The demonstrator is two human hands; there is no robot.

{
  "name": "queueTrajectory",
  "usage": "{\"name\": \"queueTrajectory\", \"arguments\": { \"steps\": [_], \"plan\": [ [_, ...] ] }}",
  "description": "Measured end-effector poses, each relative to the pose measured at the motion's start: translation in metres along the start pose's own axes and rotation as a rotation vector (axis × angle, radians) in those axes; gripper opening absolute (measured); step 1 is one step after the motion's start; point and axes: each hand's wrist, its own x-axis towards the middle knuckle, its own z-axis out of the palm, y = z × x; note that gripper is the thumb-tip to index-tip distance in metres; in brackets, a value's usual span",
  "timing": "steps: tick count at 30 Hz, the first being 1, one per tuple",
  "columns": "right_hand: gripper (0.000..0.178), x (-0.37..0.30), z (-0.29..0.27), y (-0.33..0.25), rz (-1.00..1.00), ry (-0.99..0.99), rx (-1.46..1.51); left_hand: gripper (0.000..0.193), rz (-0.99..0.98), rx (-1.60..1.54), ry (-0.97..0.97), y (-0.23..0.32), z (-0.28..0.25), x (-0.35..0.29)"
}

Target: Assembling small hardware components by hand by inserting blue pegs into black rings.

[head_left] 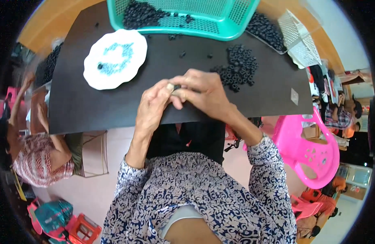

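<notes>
Above the dark table's near edge, my left hand (151, 102) and my right hand (207, 92) meet, fingers closed. Pinched between both sets of fingertips is a small black ring-like part (176, 87), mostly hidden by the fingers. A pile of short black hollow parts (238, 67) lies just beyond my right hand. To the far left of my hands stands a scalloped white plate (91, 77) with many tiny light-blue pieces (128, 51) spread on it. One black part (100, 65) sits among them.
A green basket (183, 34) holding black parts stands at the table's (94, 116) far side. More black parts (266, 30) lie to its right, near a white basket (299, 38). A pink chair (307, 152) is at right. Another person (43, 158) sits at left.
</notes>
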Motion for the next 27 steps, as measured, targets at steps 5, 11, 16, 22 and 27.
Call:
{"name": "queueTrajectory", "arguments": {
  "steps": [5,11,16,22,27],
  "plan": [
    [0.023,-0.001,0.001,0.011,0.232,0.025,0.34,0.033,-0.025,-0.043,-0.001,-0.009,-0.003,0.012],
    [0.026,0.0,0.005,0.014,0.293,-0.027,0.536,0.031,0.007,-0.143,0.021,-0.014,-0.007,0.011],
    [0.021,-0.002,0.001,0.011,0.36,-0.027,0.577,0.031,0.09,-0.156,-0.002,-0.015,-0.008,0.007],
    [0.021,0.002,0.004,0.017,0.429,-0.053,0.685,0.034,0.023,-0.156,-0.1,-0.011,-0.013,0.009],
    [0.018,0.005,0.004,0.017,0.5,-0.019,0.761,0.033,0.028,-0.151,-0.065,-0.011,-0.013,0.011]
  ]
}}
